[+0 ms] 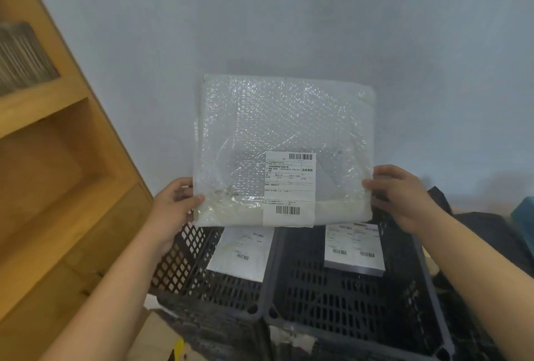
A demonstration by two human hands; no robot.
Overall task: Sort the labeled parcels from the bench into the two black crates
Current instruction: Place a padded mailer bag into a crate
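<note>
Above the two black crates [271,303], left hand [173,204] and right hand [401,193] grasp bubble-wrap parcel [277,129] upright by its lower corners.

A flat bubble-wrapped parcel [284,141] with a white barcode label is held upright above two black crates. The left crate [202,288] holds one labeled parcel [241,253]; the right crate [346,300] holds another [354,248].

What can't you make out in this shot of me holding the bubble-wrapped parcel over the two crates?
- Head view: the label on the bubble-wrapped parcel is too small and blurred to read.
- The far ends of the left crate and right crate are hidden behind the held parcel.
- The fingers of the left hand and right hand behind the parcel are hidden.
- The bench is out of frame.
</note>
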